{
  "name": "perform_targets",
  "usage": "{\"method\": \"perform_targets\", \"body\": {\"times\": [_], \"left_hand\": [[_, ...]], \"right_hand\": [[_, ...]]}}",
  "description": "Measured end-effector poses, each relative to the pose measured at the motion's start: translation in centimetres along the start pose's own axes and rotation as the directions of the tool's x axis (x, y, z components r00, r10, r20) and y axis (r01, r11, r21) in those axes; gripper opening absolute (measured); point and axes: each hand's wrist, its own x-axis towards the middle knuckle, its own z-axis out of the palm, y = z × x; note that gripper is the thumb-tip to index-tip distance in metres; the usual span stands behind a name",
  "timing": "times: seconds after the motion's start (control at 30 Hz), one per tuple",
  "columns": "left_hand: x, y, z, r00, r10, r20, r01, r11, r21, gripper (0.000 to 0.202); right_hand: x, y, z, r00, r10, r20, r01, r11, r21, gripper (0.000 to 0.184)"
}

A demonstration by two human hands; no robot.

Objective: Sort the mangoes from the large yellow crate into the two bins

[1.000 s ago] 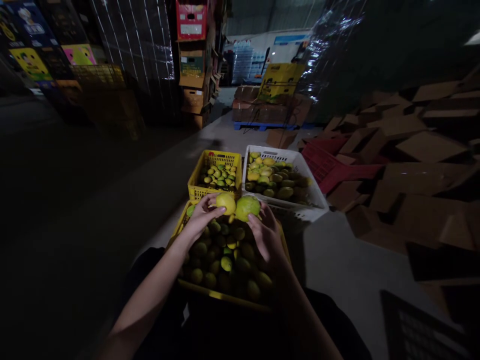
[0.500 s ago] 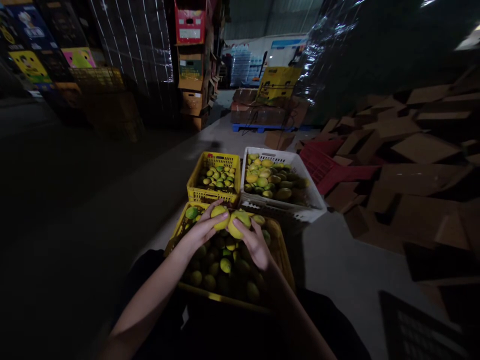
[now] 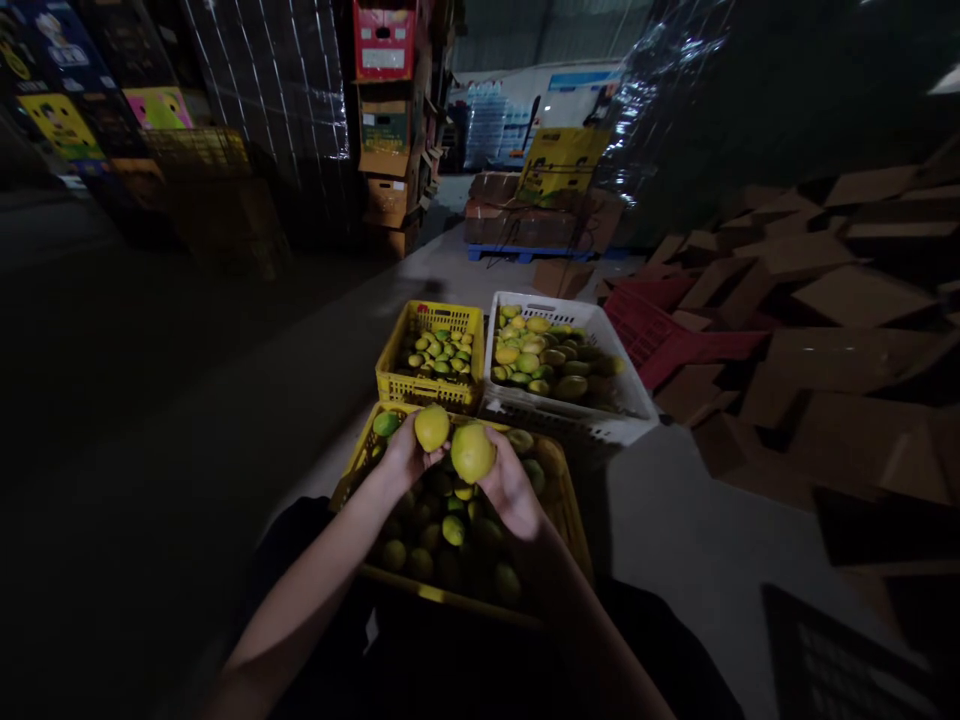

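My left hand is closed around a small yellow lemon. Right beside it, my right hand grips a larger yellow lemon. Both fruits are held up side by side, nearly touching, over the near yellow crate, which is full of green and yellow lemons. Just beyond stand a smaller yellow crate with small greenish lemons and a white crate with bigger mixed lemons.
Flattened cardboard boxes are heaped on the right, with a red crate lying among them. Stacked cartons and wrapped pallets stand at the back. Grey concrete floor surrounds the crates. A dark crate sits at the lower right.
Both hands dipped toward the near crate with their lemons, then rose again. The fruits have turned in my fingers and now sit upright on the fingertips, close together.
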Motion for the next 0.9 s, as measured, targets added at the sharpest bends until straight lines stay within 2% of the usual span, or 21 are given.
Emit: {"method": "perform_targets", "body": {"times": [0.1,0.23,0.33,0.4,0.5,0.6,0.67,0.77,0.9], "left_hand": [[-0.2,0.5,-0.1,0.998,0.008,0.057,-0.007,1.0,-0.027,0.032],[-0.5,0.7,-0.2,0.997,-0.033,0.064,0.035,0.999,-0.037,0.03],[-0.4,0.6,-0.2,0.992,-0.053,0.111,0.054,0.999,-0.008,0.03],[-0.4,0.5,-0.3,0.986,-0.029,0.161,0.028,1.0,0.008,0.028],[-0.4,0.4,-0.4,0.971,0.035,0.235,-0.04,0.999,0.016,0.024],[-0.8,0.4,-0.4,0.95,0.125,0.288,-0.147,0.988,0.055,0.024],[-1.1,0.4,-0.3,0.925,0.186,0.33,-0.232,0.967,0.104,0.026],[-1.5,0.4,-0.1,0.895,0.246,0.371,-0.322,0.933,0.16,0.027],[-1.8,0.4,0.0,0.873,0.272,0.404,-0.366,0.914,0.176,0.026]], "right_hand": [[0.2,-0.6,-0.1,0.985,0.172,-0.012,-0.17,0.978,0.117,0.026],[0.3,-0.3,-0.4,0.976,0.21,-0.052,-0.197,0.962,0.19,0.025],[0.4,0.3,-0.6,0.973,0.23,0.031,-0.231,0.955,0.183,0.029],[0.4,0.4,-0.7,0.972,0.218,0.086,-0.231,0.956,0.179,0.034],[0.3,0.2,-0.7,0.975,0.204,0.091,-0.22,0.949,0.225,0.038],[0.0,-0.1,-0.5,0.995,0.101,0.014,-0.101,0.949,0.3,0.03],[-0.3,0.0,-0.3,1.0,0.003,-0.008,-0.001,0.96,0.279,0.028],[-1.0,0.1,0.1,0.994,-0.081,0.077,0.065,0.98,0.189,0.029],[-2.1,-0.3,0.6,0.966,-0.207,0.157,0.198,0.978,0.069,0.025]]}}
